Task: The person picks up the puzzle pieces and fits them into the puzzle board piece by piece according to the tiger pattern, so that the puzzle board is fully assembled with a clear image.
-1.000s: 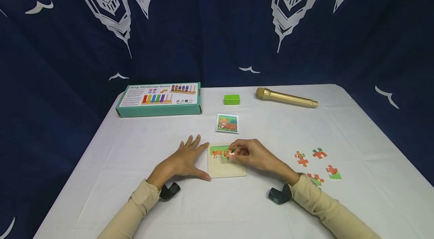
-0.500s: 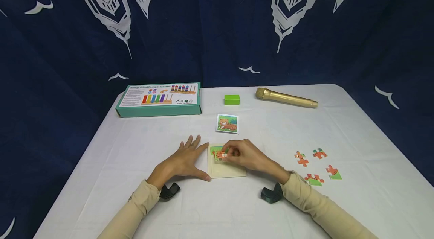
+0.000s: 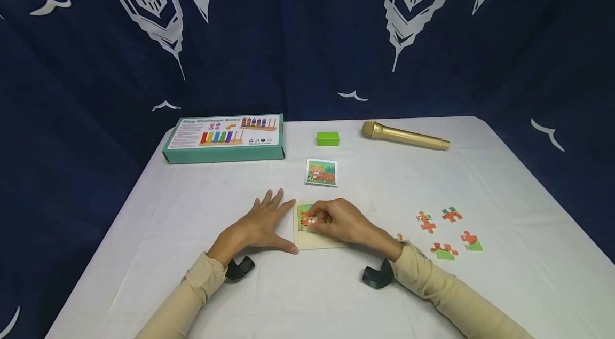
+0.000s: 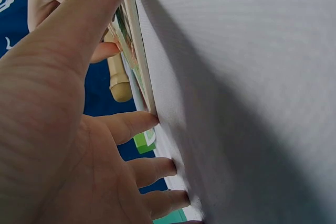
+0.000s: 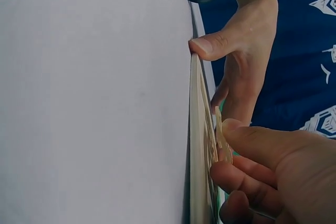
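Note:
My right hand [image 3: 343, 220] pinches a jigsaw puzzle piece [image 3: 305, 220] with an orange tiger face between thumb and fingers. The piece is over the upper left of a pale wooden puzzle board [image 3: 319, 243]. In the right wrist view the piece [image 5: 220, 129] stands slightly off the board [image 5: 196, 129], seen edge-on. Fingers spread, my left hand [image 3: 261, 224] rests on the table, thumb and index tip at the board's left corners. Other pieces in the board are mostly hidden by my right hand. Behind the board lies a tiger picture card [image 3: 322, 173].
Several loose puzzle pieces [image 3: 444, 251] lie to the right, one partly behind my right wrist. A green block [image 3: 328, 139], a gold microphone [image 3: 405, 136] and a Ring Challenge Game box [image 3: 223, 139] stand along the back of the white table [image 3: 288, 296].
My right hand has moved left across the board with the tiger-face piece, toward the upper left corner. My left hand stays in place. One more loose piece now shows beside the right wrist.

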Demonstrator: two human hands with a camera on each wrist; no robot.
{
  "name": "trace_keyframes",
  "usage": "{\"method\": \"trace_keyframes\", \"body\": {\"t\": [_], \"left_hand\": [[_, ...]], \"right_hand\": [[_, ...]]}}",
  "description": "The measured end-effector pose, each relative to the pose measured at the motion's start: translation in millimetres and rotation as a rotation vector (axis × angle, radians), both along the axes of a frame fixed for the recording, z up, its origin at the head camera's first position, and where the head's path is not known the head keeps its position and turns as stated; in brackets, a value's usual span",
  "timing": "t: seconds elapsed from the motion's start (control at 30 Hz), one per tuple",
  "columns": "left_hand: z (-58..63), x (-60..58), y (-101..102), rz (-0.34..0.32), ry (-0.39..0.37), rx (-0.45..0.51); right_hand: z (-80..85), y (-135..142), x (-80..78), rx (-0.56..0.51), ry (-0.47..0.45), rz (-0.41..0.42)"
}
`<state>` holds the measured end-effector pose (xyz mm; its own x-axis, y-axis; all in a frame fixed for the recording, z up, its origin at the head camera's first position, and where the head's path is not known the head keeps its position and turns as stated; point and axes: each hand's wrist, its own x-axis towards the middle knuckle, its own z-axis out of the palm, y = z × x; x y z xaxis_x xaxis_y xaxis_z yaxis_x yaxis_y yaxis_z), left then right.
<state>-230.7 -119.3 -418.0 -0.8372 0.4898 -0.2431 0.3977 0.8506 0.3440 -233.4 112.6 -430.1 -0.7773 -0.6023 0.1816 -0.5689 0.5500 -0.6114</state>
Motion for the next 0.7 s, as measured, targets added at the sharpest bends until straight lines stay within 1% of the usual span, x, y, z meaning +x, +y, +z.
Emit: {"method": "trace_keyframes", "body": {"t": [0.3,0.7], "left_hand": [[1.4,-0.1,0.2,-0.008,-0.001,-0.007],[1.5,-0.3,-0.2,-0.008,0.003,-0.01]], "right_hand": [[-3.2,-3.7,2.2,0.08,0.039,-0.045],[-2.7,-4.6,3.3,0.109,0.076,-0.055]]}}
